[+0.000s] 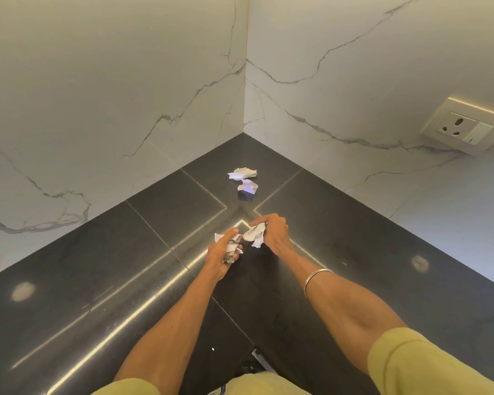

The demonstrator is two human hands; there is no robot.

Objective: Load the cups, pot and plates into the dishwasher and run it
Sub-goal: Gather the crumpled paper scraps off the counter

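Both my hands are over a black stone countertop [97,280] in a corner between marble walls. My left hand [223,253] grips a crumpled wad of white printed paper [232,245]. My right hand [271,230] grips another crumpled white paper piece [253,235], close beside the left one. Two more torn, crumpled paper scraps [244,181] lie on the counter farther back toward the corner. No cups, pot, plates or dishwasher are in view.
White marble walls [126,95] meet at the corner behind the counter. A wall socket with a switch [465,129] sits on the right wall. A silver bangle [315,280] is on my right forearm. A small white speck [213,349] lies near the front edge.
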